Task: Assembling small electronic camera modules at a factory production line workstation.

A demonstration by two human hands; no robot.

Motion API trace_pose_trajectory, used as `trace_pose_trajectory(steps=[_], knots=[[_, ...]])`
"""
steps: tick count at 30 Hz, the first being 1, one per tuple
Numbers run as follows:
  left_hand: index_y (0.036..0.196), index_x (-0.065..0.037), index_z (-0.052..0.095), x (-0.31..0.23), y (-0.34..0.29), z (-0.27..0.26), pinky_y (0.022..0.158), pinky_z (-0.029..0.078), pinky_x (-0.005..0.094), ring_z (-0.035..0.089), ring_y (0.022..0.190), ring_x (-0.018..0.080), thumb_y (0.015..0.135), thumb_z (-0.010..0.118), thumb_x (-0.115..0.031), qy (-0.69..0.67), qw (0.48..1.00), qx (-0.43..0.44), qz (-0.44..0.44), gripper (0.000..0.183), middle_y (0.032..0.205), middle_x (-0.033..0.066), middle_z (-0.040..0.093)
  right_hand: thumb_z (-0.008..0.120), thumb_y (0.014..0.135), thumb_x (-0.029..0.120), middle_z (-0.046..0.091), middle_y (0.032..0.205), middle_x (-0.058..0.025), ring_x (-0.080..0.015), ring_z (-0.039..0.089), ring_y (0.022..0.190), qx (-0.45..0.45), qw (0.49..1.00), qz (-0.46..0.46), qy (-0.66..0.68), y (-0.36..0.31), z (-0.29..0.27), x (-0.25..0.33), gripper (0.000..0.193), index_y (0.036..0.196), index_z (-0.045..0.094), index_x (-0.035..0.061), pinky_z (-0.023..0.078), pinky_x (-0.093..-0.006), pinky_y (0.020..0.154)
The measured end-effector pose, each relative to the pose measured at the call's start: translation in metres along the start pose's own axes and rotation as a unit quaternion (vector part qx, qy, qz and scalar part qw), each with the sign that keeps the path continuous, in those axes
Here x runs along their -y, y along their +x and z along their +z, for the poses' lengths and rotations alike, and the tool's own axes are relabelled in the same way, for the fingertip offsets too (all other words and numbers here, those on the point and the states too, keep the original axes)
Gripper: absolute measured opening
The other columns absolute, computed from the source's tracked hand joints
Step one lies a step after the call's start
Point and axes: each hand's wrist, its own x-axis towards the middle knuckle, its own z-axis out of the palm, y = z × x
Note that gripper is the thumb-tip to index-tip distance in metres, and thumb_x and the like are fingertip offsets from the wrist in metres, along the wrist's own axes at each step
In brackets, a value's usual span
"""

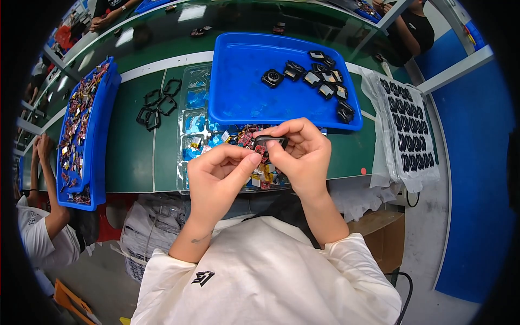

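Working at green bench (135,157), blue tray (238,81) beyond your hands. Your right hand (303,154) pinches black frame (270,141) above clear blister tray (187,135). Your left hand (219,173) grips small red board (260,150), thumb pressing. Judged step: fitting board into frame. Next move needs square alignment, light pressure.

a: what's the room like?
b: long green workbench (135,157) with white stripes, glare from overhead lights far off, grey floor (433,244) near right, blue wall (476,162) right
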Motion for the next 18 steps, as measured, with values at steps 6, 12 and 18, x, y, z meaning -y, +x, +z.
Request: trace_pose_trajectory(steps=[6, 12, 18], knots=[[0.084, 0.004, 0.065, 0.006, 0.002, -0.002, 0.061, 0.047, 0.0179, 0.060, 0.069, 0.0076, 0.079, 0.070, 0.000, -0.140, 0.984, 0.002, -0.111, 0.009, 0.075, 0.0049, 0.064, 0.063, 0.076, -0.006, 0.066, 0.093, -0.0149, -0.0161, 0.064, 0.088, 0.009, 0.998, -0.035, -0.059, -0.006, 0.001, 0.000, 0.012, 0.085, 0.056, -0.0028, 0.053, -0.0261, 0.076], [0.087, 0.003, 0.064, 0.007, 0.006, 0.005, 0.060, 0.046, 0.0175, 0.059, 0.068, 0.0064, 0.077, 0.071, 0.001, -0.142, 0.986, -0.051, -0.067, 0.013, 0.077, 0.0044, 0.063, 0.067, 0.075, -0.006, 0.065, 0.091, -0.0130, -0.0152, 0.064, 0.084, 0.020, 0.999, -0.025, 0.034, -0.005, -0.001, 0.003, 0.015, 0.084, 0.055, -0.0034, 0.054, -0.0268, 0.075], [0.083, 0.003, 0.066, 0.013, 0.004, -0.001, 0.058, 0.045, 0.0170, 0.058, 0.065, 0.0057, 0.078, 0.071, -0.002, -0.011, 1.000, -0.001, -0.021, 0.009, 0.075, 0.0035, 0.064, 0.069, 0.073, -0.003, 0.066, 0.083, -0.0084, -0.0108, 0.065, 0.076, 0.035, 0.986, -0.040, -0.159, -0.006, -0.011, 0.009, 0.013, 0.084, 0.062, -0.0020, 0.053, -0.0230, 0.068]])
